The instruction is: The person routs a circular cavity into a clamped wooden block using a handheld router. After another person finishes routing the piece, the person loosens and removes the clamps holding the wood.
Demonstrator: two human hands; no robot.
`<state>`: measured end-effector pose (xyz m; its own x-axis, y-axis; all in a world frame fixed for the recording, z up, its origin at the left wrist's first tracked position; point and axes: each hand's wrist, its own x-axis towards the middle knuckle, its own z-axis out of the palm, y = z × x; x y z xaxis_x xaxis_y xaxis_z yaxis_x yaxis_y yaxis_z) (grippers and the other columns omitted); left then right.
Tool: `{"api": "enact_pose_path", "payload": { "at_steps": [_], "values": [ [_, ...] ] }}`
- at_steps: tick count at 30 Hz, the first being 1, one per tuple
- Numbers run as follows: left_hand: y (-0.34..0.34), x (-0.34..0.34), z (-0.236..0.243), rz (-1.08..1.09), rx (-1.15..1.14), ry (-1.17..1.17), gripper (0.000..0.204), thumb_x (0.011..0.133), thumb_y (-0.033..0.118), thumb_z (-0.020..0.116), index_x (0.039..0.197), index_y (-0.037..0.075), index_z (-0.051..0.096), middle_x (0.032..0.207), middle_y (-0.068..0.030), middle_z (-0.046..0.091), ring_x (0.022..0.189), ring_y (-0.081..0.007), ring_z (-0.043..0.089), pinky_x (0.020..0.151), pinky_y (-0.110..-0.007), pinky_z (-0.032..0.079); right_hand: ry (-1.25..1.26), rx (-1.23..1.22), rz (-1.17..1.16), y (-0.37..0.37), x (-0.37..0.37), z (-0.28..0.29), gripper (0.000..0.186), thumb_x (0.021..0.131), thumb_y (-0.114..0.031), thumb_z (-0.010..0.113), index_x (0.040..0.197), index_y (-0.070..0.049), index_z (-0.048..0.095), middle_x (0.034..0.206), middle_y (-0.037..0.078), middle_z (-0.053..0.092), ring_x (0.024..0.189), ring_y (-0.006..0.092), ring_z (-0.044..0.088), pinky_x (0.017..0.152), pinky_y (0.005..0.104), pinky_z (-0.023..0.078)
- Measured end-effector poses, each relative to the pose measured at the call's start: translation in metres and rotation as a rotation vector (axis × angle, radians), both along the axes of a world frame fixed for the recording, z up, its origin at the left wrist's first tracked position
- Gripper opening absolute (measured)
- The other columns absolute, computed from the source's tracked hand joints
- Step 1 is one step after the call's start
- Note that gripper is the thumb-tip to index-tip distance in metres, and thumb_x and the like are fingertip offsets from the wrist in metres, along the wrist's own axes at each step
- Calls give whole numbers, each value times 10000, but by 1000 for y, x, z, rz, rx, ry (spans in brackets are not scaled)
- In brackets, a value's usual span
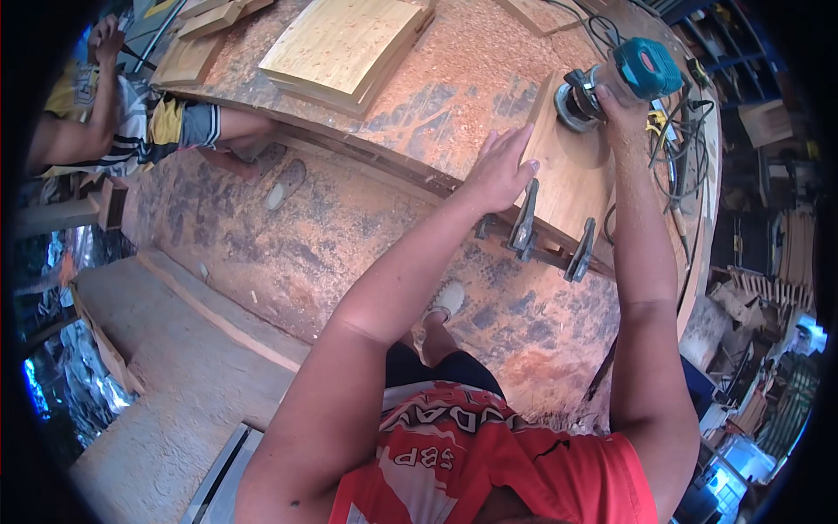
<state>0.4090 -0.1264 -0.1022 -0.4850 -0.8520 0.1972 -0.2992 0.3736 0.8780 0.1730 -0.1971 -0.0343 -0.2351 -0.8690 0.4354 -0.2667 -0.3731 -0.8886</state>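
On the head cam, my only view, I've got the R hand (621, 112) wrapped round the lower body of the router (649, 70), fingers curled in, thumb side partly hidden. The router, teal on top w/ a clear base, stands on the far part of the board (559, 194), near the bench's R side; I can't see the bit. A curved darker patch shows on the wood just nearer than the base; can't tell if it's a recess or shadow. My L hand (504, 170) lies palm-down on the board's L edge, fingers extended and slightly spread, not gripping, well apart from the router. Two clamps (524, 227) sit at the board's near end, side by side at the bench edge. Sawdust (471, 44) covers much of the bench (428, 118). Beyond, to the L, there's a stack of boards (340, 44), w/ smaller wood pcs (209, 19) past it in the corner. Black cords (679, 162) lie in loops R of my R forearm. Far L, a co-worker (161, 122) in yellow, white & dark clothes is by the bench.
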Motion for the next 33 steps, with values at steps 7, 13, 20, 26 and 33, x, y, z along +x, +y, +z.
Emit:
{"api": "enact_pose_path", "payload": {
  "at_steps": [7, 13, 20, 26, 33],
  "values": [
    [-1, -2, -2, 7, -9, -3, 598, 946, 286, 457, 1426, -25, 283, 1408, -237, 404, 1355, -352, 327, 1156, -474, 130, -31, 33, 29, -1, -3, -6, 489, 722, -171, 827, 1111, 29, 610, 1058, 107, 663, 962, 195, 633, 872, 330, 501],
    [-1, -3, -3, 17, -12, 23, 573, 958, 290, 432, 1411, -38, 305, 1387, -253, 419, 1350, -348, 336, 1153, -477, 129, -44, 15, 9, 2, 6, -4, 488, 712, -180, 833, 1100, 24, 618, 1052, 111, 668, 955, 195, 638, 869, 326, 503],
    [-2, -3, -3, 15, 5, 54, 592, 971, 340, 421, 1413, -38, 304, 1384, -260, 420, 1351, -352, 332, 1151, -483, 122, -3, 26, 9, 8, 15, 2, 506, 707, -192, 839, 1105, 21, 610, 1043, 108, 668, 959, 194, 638, 859, 320, 508],
    [-2, -3, -4, 2, -3, 63, 677, 983, 476, 363, 1424, -33, 292, 1391, -269, 408, 1351, -363, 330, 1150, -481, 115, -12, 32, -3, 14, 24, 8, 511, 709, -162, 836, 1116, 29, 593, 1051, 112, 661, 956, 189, 637, 855, 312, 513],
    [-2, -4, -6, 0, -27, 55, 771, 958, 572, 343, 1421, -42, 291, 1391, -275, 404, 1350, -381, 327, 1146, -487, 122, 2, 43, 14, 16, 26, 7, 525, 717, -165, 832, 1139, 29, 586, 1064, 114, 658, 979, 190, 632, 867, 317, 510]
  ]
}}
